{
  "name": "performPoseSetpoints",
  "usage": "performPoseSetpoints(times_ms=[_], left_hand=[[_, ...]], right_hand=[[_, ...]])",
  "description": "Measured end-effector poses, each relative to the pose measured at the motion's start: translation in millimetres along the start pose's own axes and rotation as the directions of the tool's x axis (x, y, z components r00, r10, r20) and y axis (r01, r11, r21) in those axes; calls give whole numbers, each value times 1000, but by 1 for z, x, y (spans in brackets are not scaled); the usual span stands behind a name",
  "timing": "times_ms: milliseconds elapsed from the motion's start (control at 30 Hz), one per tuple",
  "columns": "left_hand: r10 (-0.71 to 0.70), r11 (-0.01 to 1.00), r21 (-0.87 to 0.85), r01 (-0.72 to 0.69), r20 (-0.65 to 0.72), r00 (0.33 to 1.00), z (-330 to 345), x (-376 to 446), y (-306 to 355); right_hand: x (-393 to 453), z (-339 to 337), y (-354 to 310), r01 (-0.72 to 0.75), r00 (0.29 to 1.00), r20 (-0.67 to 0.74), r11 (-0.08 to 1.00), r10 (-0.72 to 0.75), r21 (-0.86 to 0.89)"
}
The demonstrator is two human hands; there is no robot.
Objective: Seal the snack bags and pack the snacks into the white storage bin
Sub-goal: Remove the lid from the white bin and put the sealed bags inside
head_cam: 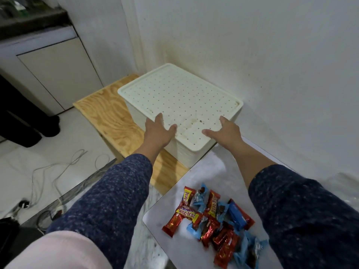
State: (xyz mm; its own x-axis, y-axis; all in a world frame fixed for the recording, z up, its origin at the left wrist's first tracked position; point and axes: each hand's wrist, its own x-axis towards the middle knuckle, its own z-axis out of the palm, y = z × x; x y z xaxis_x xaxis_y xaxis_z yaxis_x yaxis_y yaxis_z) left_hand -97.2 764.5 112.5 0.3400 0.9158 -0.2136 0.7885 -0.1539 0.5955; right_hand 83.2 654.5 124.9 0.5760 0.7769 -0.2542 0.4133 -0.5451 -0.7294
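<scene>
The white storage bin (204,152) stands on a low plywood board against the wall, closed by its perforated white lid (180,98). My left hand (158,133) rests spread on the lid's near left edge. My right hand (226,131) rests spread on its near right edge. Neither hand holds anything. A heap of several snack packs (215,222), red and blue wrappers, lies on the white table top (211,171) between my forearms.
The plywood board (108,117) lies on the tiled floor. White cables (58,171) and a power strip trail across the floor at left. A cabinet (50,74) stands at the back left, and dark objects (29,127) sit beside it.
</scene>
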Motion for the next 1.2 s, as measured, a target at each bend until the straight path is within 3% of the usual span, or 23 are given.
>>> performPoseSetpoints(times_ms=[500,867,1200], left_hand=[[-3,986,-164,-11,-85,996,-31,-17,13],[100,955,-259,-144,-175,979,-78,-14,12],[155,949,-236,-207,-220,963,-202,40,-95]], right_hand=[[-13,-17,-33,60,997,-47,994,-56,95],[-38,-18,-83,104,986,-140,992,-94,66],[-28,89,-211,196,967,-166,981,-195,-8]])
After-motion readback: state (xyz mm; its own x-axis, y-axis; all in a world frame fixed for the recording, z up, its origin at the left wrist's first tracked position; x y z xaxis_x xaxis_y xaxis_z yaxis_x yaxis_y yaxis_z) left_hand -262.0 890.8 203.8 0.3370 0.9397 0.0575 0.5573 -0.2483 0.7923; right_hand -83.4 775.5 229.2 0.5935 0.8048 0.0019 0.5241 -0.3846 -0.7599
